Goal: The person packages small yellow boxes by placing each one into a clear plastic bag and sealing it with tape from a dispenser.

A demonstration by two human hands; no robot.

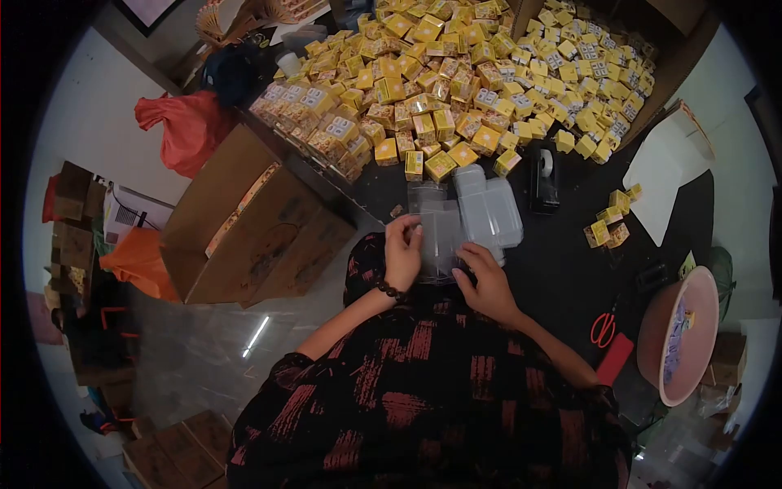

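My left hand [402,254] and my right hand [486,285] both grip a flat piece of clear plastic packaging [441,236] at the near edge of a dark table [554,269]. A bead bracelet sits on my left wrist. Just beyond my hands stands a clear plastic box [487,210], partly formed. Farther back, a big heap of small yellow boxes [456,73] covers the table.
A black tape dispenser [544,181] stands right of the clear box. A few yellow boxes [611,224] lie apart at the right. Red scissors [604,328] and a pink basin [680,332] sit at the right. A brown carton [244,224] stands on the floor at left.
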